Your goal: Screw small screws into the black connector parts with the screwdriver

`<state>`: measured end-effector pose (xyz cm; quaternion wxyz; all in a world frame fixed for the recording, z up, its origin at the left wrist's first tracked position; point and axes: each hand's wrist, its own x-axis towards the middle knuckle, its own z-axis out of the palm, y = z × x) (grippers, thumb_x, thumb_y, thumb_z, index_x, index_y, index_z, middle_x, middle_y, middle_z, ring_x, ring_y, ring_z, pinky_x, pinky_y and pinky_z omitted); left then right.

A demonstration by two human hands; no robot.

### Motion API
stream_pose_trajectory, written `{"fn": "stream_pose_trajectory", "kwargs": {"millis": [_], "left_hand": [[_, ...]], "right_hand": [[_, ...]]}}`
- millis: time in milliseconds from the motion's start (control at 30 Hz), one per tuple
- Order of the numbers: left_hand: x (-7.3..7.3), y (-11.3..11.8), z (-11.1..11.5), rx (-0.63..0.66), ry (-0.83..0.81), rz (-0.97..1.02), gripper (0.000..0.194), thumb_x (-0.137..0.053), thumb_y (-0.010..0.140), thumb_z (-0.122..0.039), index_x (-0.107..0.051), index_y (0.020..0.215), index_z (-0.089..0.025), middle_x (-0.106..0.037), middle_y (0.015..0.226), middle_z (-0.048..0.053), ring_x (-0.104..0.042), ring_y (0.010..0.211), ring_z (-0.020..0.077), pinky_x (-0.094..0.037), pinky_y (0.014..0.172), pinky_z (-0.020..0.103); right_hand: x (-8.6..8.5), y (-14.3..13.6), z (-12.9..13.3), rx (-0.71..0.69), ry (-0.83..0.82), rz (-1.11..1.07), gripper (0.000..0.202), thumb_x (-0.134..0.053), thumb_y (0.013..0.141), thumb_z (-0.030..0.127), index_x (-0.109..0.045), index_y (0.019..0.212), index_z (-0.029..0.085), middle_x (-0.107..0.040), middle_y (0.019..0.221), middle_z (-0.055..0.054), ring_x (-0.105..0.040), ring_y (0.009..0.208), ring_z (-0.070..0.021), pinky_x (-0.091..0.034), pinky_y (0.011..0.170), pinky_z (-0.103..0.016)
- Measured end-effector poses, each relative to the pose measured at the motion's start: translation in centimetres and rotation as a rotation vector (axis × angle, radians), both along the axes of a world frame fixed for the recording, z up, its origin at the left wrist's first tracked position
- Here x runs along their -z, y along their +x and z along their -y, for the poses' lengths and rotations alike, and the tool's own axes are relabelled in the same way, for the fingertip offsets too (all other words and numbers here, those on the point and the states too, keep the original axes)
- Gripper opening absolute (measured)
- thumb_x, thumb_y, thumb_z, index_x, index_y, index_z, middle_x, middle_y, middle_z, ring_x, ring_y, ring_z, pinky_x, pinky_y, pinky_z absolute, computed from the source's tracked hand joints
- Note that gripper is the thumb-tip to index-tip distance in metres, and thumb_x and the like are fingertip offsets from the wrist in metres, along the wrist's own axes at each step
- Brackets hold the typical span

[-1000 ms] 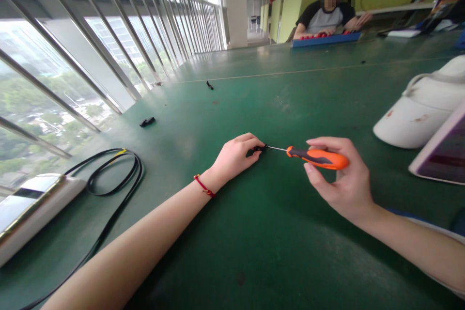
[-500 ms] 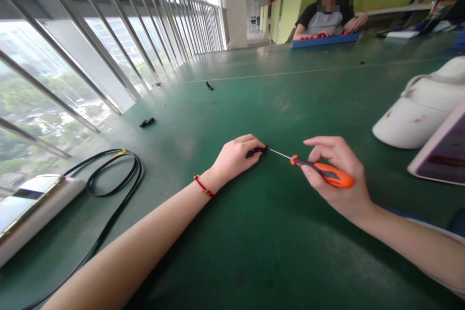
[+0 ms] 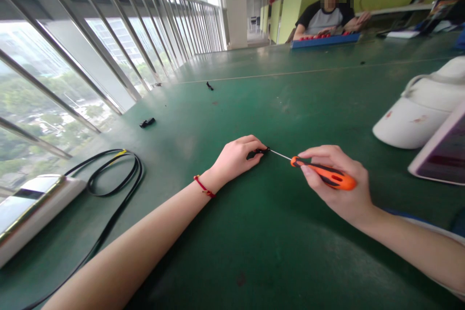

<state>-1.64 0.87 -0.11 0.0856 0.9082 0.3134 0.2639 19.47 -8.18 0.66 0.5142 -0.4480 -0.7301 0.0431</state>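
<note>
My left hand (image 3: 238, 156) rests on the green table (image 3: 225, 232) and pinches a small black part (image 3: 257, 152) between thumb and fingers. An orange and black screwdriver (image 3: 329, 175) is held in my right hand (image 3: 345, 184), its handle between the thumb and fingers. The metal shaft points left, and its tip meets the right end of the black part. Fine detail at the tip is too small to make out.
Two black pieces (image 3: 147, 123) (image 3: 209, 85) lie farther back. At left are a looped black cable (image 3: 136, 174) and a white device (image 3: 43, 203). A white jug (image 3: 410, 116) and a pink-edged device (image 3: 436, 155) stand right. Across the table, a person (image 3: 327, 19) sits behind a blue tray (image 3: 325, 42).
My right hand's index finger has come down onto the screwdriver, and its handle has turned. My left hand has barely moved. The person across has shifted slightly.
</note>
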Motion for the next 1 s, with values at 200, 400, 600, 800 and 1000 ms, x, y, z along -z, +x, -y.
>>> {"fn": "stream_pose_trajectory", "kwargs": {"millis": [200, 400, 600, 800, 1000], "left_hand": [[0.06, -0.01, -0.02, 0.009, 0.007, -0.003, 0.02, -0.049, 0.086, -0.019, -0.065, 0.098, -0.018, -0.066, 0.102, 0.004, -0.063, 0.087, 0.0138, -0.051, 0.078, 0.023], [0.07, 0.01, 0.01, 0.004, 0.012, -0.004, 0.02, -0.049, 0.086, -0.018, -0.065, 0.098, -0.018, -0.066, 0.101, 0.003, -0.063, 0.087, 0.0139, -0.051, 0.077, 0.024], [0.11, 0.05, -0.05, -0.006, 0.015, 0.003, 0.02, -0.049, 0.086, -0.019, -0.065, 0.098, -0.018, -0.066, 0.101, 0.003, -0.063, 0.086, 0.014, -0.051, 0.077, 0.024], [0.22, -0.04, -0.18, -0.057, 0.018, 0.012, 0.019, -0.052, 0.085, -0.019, -0.065, 0.098, -0.018, -0.066, 0.101, 0.003, -0.062, 0.086, 0.0141, -0.051, 0.077, 0.025], [0.34, -0.08, -0.34, -0.087, 0.006, 0.044, 0.019, -0.053, 0.082, -0.016, -0.066, 0.097, -0.018, -0.066, 0.099, 0.003, -0.062, 0.084, 0.0137, -0.051, 0.077, 0.025]], "right_hand": [[0.19, 0.07, -0.16, -0.033, -0.004, -0.042, 0.03, -0.063, 0.075, 0.023, -0.054, 0.103, 0.025, -0.056, 0.073, 0.0, -0.058, 0.07, -0.0175, -0.05, 0.067, -0.034], [0.18, 0.0, -0.13, 0.02, 0.026, -0.042, 0.023, -0.063, 0.076, 0.021, -0.057, 0.097, 0.025, -0.061, 0.085, -0.002, -0.06, 0.076, -0.0178, -0.05, 0.069, -0.033], [-0.02, -0.08, -0.19, -0.02, -0.058, -0.024, 0.019, -0.063, 0.076, 0.024, -0.057, 0.095, 0.025, -0.06, 0.07, 0.0, -0.06, 0.069, -0.0181, -0.051, 0.067, -0.034], [0.31, 0.07, -0.2, 0.036, -0.033, -0.082, 0.031, -0.065, 0.074, 0.022, -0.056, 0.103, 0.024, -0.062, 0.087, -0.003, -0.061, 0.081, -0.0199, -0.05, 0.073, -0.035], [0.35, -0.01, -0.27, -0.026, -0.185, -0.031, 0.016, -0.062, 0.078, 0.026, -0.057, 0.093, 0.024, -0.062, 0.075, 0.0, -0.061, 0.067, -0.0168, -0.049, 0.064, -0.032]]}}
